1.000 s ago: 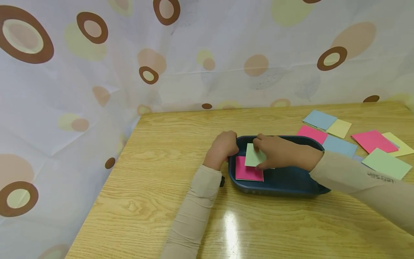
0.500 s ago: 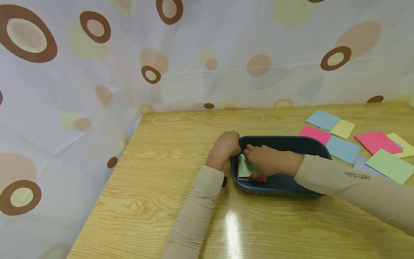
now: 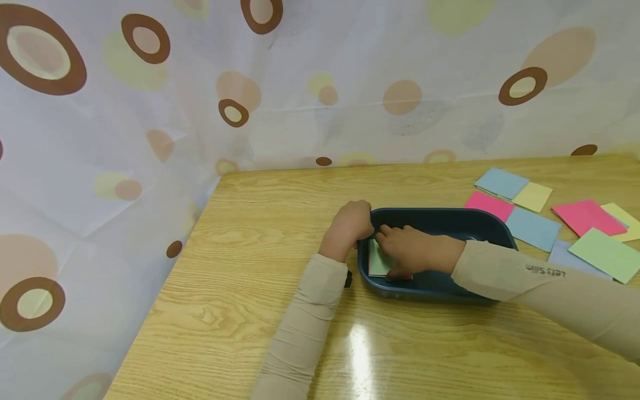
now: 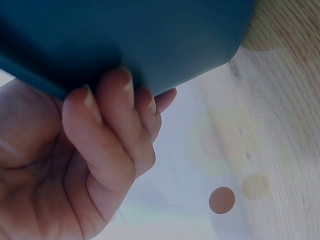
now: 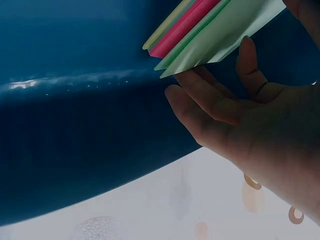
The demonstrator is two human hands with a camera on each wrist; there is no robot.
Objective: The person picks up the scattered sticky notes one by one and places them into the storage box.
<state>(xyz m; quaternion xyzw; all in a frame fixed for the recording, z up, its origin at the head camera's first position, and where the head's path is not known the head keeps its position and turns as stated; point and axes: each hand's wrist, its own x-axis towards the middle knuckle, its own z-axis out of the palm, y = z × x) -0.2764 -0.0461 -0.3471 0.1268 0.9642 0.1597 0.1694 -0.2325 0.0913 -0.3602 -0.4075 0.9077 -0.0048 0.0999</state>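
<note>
At its left end, my left hand (image 3: 347, 229) grips the rim of a dark blue plastic tub (image 3: 435, 293); in the left wrist view several fingertips (image 4: 127, 92) press on the tub's outer wall. My right hand (image 3: 417, 250) reaches inside and holds a light green folded paper (image 3: 378, 262) by its edges, thumb on the near side and fingers on the far side. The green paper lies on top of a small stack in the tub's left end. Below it in the right wrist view show a pink paper (image 5: 187, 25) and a yellow paper (image 5: 165, 27).
Right of the tub, loose papers lie on the wooden table (image 3: 240, 266): blue (image 3: 502, 183), yellow (image 3: 533, 196), pink (image 3: 589, 217) and green (image 3: 607, 253), some overlapping. Behind the table hangs a patterned white sheet (image 3: 290, 139).
My right hand has moved left and down with the green paper, from above the pink one onto the stack, with only slight movement in the last half second. The left hand stays on the rim.
</note>
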